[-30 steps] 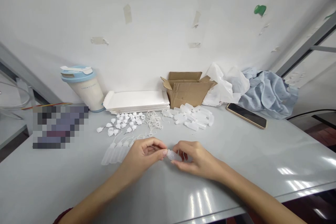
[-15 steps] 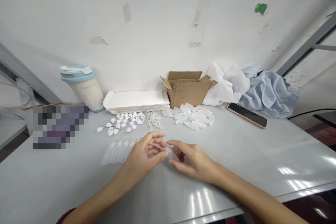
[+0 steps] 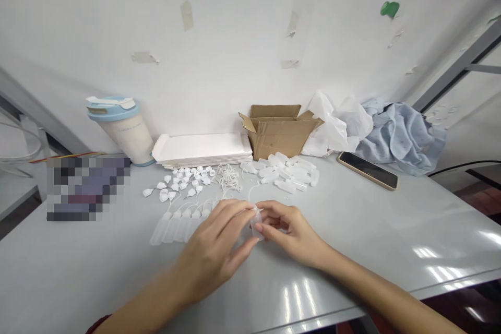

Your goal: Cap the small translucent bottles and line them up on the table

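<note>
Bottle [image 3: 254, 222], right hand [image 3: 287, 227] pinching (left hand [image 3: 215, 242] arched)

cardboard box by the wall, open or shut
Open: the cardboard box has its top flaps raised and spread, with a gap between them; whether it holds anything, I cannot tell.

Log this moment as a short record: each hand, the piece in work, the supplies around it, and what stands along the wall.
Right hand: grips a small translucent bottle
Left hand: fingertips at the bottle's top; firmness of contact unclear
Bottle pose: roughly upright, white cord curving up by its neck
Row of bottles: lying side by side, partly hidden by the left hand
Supplies: white caps, loose cords, loose bottles
Along wall: lidded cup, white stack, open cardboard box, plastic bag, blue cloth
</note>
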`<action>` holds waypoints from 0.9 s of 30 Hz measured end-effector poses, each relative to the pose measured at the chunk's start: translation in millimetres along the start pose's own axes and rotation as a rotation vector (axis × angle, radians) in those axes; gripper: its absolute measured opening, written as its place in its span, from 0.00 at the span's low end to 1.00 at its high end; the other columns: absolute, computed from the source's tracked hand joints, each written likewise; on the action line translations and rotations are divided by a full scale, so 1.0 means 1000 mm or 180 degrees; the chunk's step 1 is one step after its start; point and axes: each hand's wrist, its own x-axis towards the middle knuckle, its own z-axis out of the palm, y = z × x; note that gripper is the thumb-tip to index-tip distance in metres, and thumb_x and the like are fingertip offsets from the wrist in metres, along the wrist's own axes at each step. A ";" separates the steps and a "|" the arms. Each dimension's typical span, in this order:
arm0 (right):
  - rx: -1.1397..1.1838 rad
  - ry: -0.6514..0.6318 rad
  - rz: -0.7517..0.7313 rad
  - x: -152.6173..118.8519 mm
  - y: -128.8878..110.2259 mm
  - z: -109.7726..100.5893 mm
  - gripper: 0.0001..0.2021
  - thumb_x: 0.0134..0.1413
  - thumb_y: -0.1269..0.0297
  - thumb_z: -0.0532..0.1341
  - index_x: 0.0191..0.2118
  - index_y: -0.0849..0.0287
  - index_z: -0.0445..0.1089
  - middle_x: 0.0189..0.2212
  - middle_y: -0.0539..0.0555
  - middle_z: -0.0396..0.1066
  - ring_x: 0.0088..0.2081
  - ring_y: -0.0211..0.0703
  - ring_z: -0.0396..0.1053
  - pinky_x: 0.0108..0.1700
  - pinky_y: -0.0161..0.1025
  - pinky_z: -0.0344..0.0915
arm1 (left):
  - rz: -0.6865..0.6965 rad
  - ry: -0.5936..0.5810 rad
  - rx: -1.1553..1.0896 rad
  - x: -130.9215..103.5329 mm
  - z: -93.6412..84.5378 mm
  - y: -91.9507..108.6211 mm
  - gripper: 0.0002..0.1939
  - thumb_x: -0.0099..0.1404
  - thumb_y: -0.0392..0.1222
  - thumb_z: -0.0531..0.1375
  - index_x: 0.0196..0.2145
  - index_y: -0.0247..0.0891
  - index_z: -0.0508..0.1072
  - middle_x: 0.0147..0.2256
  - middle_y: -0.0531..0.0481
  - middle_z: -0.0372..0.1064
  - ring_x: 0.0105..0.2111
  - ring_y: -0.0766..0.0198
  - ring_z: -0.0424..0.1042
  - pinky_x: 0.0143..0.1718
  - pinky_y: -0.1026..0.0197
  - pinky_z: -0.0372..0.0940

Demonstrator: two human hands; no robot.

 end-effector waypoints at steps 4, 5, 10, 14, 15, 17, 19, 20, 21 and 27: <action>0.0408 -0.0048 0.0247 0.002 0.001 0.002 0.15 0.55 0.57 0.61 0.45 0.60 0.66 0.30 0.50 0.71 0.28 0.36 0.69 0.31 0.34 0.67 | 0.0337 -0.0153 0.0510 0.000 0.003 0.002 0.16 0.63 0.30 0.57 0.49 0.29 0.65 0.44 0.36 0.70 0.47 0.50 0.68 0.46 0.49 0.69; 0.0481 -0.0068 0.0295 0.002 0.001 0.003 0.16 0.54 0.57 0.62 0.45 0.60 0.66 0.31 0.50 0.72 0.27 0.36 0.69 0.31 0.34 0.67 | 0.0366 -0.0158 0.0606 0.000 0.005 0.002 0.16 0.63 0.30 0.57 0.49 0.28 0.65 0.44 0.36 0.70 0.47 0.49 0.68 0.45 0.49 0.69; 0.0567 -0.0195 0.0411 0.004 0.003 0.005 0.18 0.54 0.57 0.62 0.48 0.60 0.67 0.29 0.49 0.71 0.27 0.36 0.69 0.31 0.35 0.67 | 0.0174 -0.0282 0.0585 -0.002 0.008 -0.002 0.17 0.62 0.32 0.58 0.49 0.29 0.64 0.45 0.37 0.69 0.48 0.48 0.66 0.46 0.46 0.68; 0.0263 -0.0281 0.0210 0.004 0.006 0.006 0.19 0.55 0.61 0.62 0.52 0.59 0.65 0.38 0.54 0.71 0.37 0.41 0.71 0.37 0.37 0.68 | -0.0256 -0.0566 0.0255 -0.005 0.005 -0.010 0.18 0.61 0.34 0.59 0.49 0.33 0.64 0.45 0.40 0.68 0.49 0.49 0.63 0.48 0.47 0.66; 0.0107 -0.0273 0.0113 0.004 0.006 0.005 0.19 0.55 0.62 0.62 0.52 0.59 0.65 0.42 0.56 0.70 0.41 0.43 0.70 0.39 0.38 0.68 | -0.0378 -0.0644 0.0177 -0.005 0.004 -0.013 0.18 0.60 0.34 0.59 0.49 0.34 0.64 0.45 0.41 0.68 0.49 0.50 0.63 0.48 0.48 0.66; -0.0179 -0.0269 -0.0071 0.004 0.006 0.005 0.19 0.55 0.63 0.62 0.53 0.59 0.65 0.48 0.59 0.67 0.48 0.46 0.67 0.42 0.39 0.68 | -0.0577 -0.0795 0.0070 -0.006 0.002 -0.018 0.17 0.60 0.35 0.59 0.48 0.36 0.64 0.45 0.42 0.68 0.50 0.51 0.62 0.48 0.49 0.66; -0.0377 -0.0321 -0.0189 0.004 0.004 0.004 0.20 0.55 0.64 0.61 0.54 0.58 0.65 0.51 0.59 0.66 0.50 0.46 0.66 0.44 0.41 0.68 | -0.0678 -0.0926 0.0054 -0.007 0.000 -0.023 0.17 0.59 0.34 0.59 0.47 0.37 0.65 0.45 0.43 0.68 0.50 0.51 0.62 0.49 0.48 0.65; -0.0458 -0.0359 -0.0227 0.004 0.003 0.003 0.20 0.56 0.64 0.61 0.54 0.58 0.65 0.51 0.58 0.66 0.50 0.46 0.66 0.45 0.42 0.68 | -0.0710 -0.0991 0.0071 -0.007 -0.001 -0.024 0.17 0.58 0.34 0.59 0.47 0.37 0.65 0.45 0.44 0.68 0.50 0.50 0.62 0.49 0.48 0.65; -0.0545 -0.0402 -0.0259 0.004 0.002 0.002 0.20 0.56 0.64 0.61 0.55 0.58 0.64 0.52 0.58 0.66 0.50 0.47 0.66 0.47 0.43 0.67 | -0.0735 -0.1055 0.0090 -0.007 -0.001 -0.025 0.17 0.58 0.34 0.59 0.46 0.38 0.66 0.45 0.44 0.68 0.51 0.50 0.62 0.49 0.48 0.65; -0.0918 -0.0658 -0.0416 0.002 -0.002 0.002 0.24 0.55 0.63 0.62 0.58 0.58 0.62 0.56 0.59 0.64 0.54 0.49 0.64 0.53 0.46 0.64 | -0.0905 -0.1404 0.0119 -0.009 -0.002 -0.025 0.14 0.56 0.32 0.58 0.42 0.37 0.68 0.45 0.43 0.68 0.49 0.50 0.62 0.49 0.48 0.64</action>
